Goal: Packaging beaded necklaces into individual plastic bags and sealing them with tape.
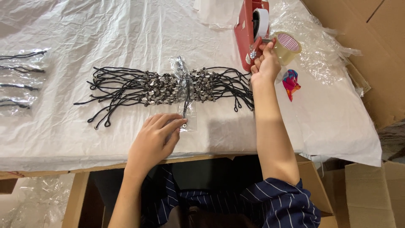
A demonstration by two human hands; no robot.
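Observation:
My left hand [157, 134] rests flat on the white sheet, its fingertips pressing the lower end of a small clear plastic bag [188, 110] with a black cord inside. The bag lies across a pile of black cord necklaces with silver metal charms [168, 86]. My right hand [265, 62] reaches forward to the red tape dispenser [246, 29] and pinches the tape end at its cutter. A roll of clear tape [287, 46] sits just right of that hand.
A crinkled white sheet [105, 33] covers the table. Bagged black cords [21, 80] lie at the left edge. A pink and blue scrap [291, 83] and crumpled clear plastic [320, 55] lie at right. Cardboard boxes [371, 63] stand beyond the table's right side.

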